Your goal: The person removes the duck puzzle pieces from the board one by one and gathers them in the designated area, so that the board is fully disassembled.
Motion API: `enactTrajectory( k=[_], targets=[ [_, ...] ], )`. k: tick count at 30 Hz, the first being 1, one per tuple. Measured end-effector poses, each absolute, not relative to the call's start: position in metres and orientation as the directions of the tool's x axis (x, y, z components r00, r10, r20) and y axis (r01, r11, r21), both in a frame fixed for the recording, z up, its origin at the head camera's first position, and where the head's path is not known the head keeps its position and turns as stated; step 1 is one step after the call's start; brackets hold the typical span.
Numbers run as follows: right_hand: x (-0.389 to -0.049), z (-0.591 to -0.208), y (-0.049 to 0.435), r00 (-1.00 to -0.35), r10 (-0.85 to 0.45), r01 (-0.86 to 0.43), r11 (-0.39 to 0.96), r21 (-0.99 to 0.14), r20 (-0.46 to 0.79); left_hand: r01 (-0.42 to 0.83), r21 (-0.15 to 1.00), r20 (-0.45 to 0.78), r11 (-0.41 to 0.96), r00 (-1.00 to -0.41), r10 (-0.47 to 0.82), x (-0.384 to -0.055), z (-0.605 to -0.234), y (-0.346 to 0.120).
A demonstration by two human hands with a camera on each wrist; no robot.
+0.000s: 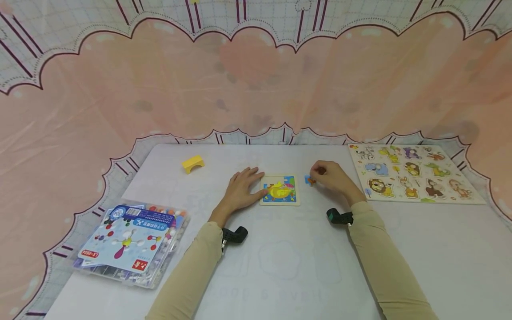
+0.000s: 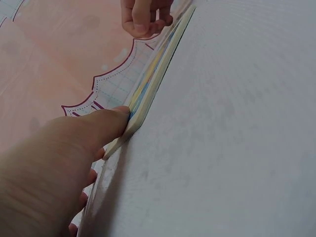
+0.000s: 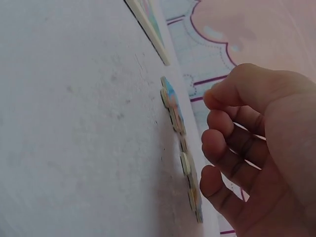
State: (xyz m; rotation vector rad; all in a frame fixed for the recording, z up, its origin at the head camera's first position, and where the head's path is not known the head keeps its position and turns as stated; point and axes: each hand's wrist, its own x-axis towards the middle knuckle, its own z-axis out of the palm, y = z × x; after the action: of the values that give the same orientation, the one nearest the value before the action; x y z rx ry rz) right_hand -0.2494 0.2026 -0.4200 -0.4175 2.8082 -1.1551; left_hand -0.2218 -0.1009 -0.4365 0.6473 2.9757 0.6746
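A small square jigsaw puzzle in a pale wooden frame (image 1: 298,195), with a yellow duck picture, lies flat in the middle of the table. My left hand (image 1: 239,192) rests at its left side with fingers spread and fairly straight. In the left wrist view the thumb tip touches the puzzle's edge (image 2: 140,109). To the right of the puzzle are several loose jigsaw pieces (image 3: 173,106), partly covered by my right hand (image 1: 331,177) in the head view. The right wrist view shows that hand's fingers loosely bent beside the pieces, holding nothing.
A flat board with animal pictures (image 1: 400,171) lies at the back right. One yellow arch-shaped block (image 1: 193,164) stands at the back left. On the left front sits a clear plastic box (image 1: 138,280) with a blue printed card (image 1: 128,238) on top.
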Motion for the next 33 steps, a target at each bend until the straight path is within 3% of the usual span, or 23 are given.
enactTrajectory(
  k=[11, 23, 29, 33],
  targets=[
    [-0.245, -0.419, 0.191, -0.960, -0.260, -0.253, 0.650, -0.717, 0.103, 0.391, 0.421, 0.074, 0.818, -0.914, 0.399, -0.222, -0.437, -0.102],
    [-0.240, -0.415, 0.166, -0.927, -0.374, -0.289, 0.639, -0.713, 0.040, 0.396, 0.418, 0.079, 0.817, -0.912, 0.402, -0.222, -0.435, -0.102],
    [-0.239, -0.418, 0.160, -0.890, -0.452, -0.367, 0.637, -0.678, 0.057, 0.505, 0.356, 0.154, 0.786, -0.861, 0.484, -0.215, -0.429, -0.089],
    [-0.238, -0.420, 0.160, -0.876, -0.481, -0.383, 0.642, -0.664, 0.041, 0.591, 0.293, 0.130, 0.752, -0.804, 0.581, -0.201, -0.419, -0.068]
  ],
)
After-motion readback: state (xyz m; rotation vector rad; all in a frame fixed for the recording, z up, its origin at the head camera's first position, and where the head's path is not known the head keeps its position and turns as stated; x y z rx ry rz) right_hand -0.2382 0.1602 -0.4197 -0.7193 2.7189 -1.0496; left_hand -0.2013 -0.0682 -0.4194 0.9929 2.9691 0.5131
